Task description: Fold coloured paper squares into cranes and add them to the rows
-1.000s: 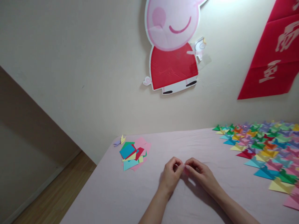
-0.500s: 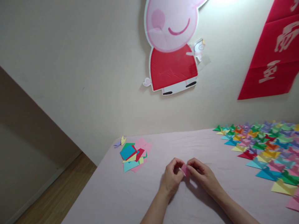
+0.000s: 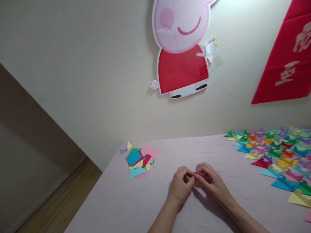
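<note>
Just right of the middle of the table, my left hand (image 3: 181,184) and my right hand (image 3: 211,179) meet, thumbs and fingertips pinched together. Between them is a small folded piece of pink paper (image 3: 200,175), mostly covered by the fingers. Its folds cannot be made out. To the left lies a loose pile of coloured paper pieces (image 3: 134,158) in blue, red, green, yellow and pink. On the right stand many folded paper birds (image 3: 284,183) in overlapping rows.
A pale pink cloth (image 3: 116,200) covers the table, which meets the wall at the back. Behind the paper pile sit a yellow and a purple folded paper piece (image 3: 129,146). A pig cutout (image 3: 183,69) and a red banner (image 3: 274,64) hang on the wall.
My hands have come closer together, and the pink paper, plainly visible before, is now nearly hidden by the fingers. The view has shifted slightly to the left.
</note>
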Tool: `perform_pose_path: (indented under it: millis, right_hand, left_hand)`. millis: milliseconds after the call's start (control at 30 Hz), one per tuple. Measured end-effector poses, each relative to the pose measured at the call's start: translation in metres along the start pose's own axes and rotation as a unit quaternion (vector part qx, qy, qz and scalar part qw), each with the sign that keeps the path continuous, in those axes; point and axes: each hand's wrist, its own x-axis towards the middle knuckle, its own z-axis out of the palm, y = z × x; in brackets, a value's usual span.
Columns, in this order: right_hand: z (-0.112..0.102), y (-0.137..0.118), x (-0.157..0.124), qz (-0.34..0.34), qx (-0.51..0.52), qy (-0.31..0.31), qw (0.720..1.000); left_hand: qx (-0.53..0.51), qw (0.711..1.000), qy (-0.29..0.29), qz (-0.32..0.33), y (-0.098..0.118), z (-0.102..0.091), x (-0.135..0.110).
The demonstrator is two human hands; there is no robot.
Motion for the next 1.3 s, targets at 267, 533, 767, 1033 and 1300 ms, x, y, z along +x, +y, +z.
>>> perform_pose_path:
  millis: [267, 533, 767, 1033, 1300]
  right_hand:
    - [-0.004, 0.003, -0.003, -0.011, -0.074, -0.002, 0.997]
    - [-0.007, 0.011, -0.002, 0.005, -0.183, -0.037, 0.982]
    - [-0.006, 0.016, -0.004, -0.012, -0.276, -0.048, 0.960]
    - [-0.021, -0.006, 0.000, -0.101, -0.226, -0.186, 0.951]
    - [-0.018, 0.009, -0.007, -0.171, -0.340, -0.147, 0.913]
  left_hand:
    - [0.016, 0.999, 0.024, -0.022, 0.002, -0.002, 0.001]
    - [0.104, 0.992, 0.062, -0.033, -0.001, 0.000, -0.001]
    - [0.245, 0.969, 0.036, 0.010, -0.001, 0.004, -0.005]
    - [0.311, 0.945, -0.070, 0.066, 0.001, -0.003, -0.005]
    - [0.328, 0.936, -0.108, 0.068, 0.007, -0.009, -0.004]
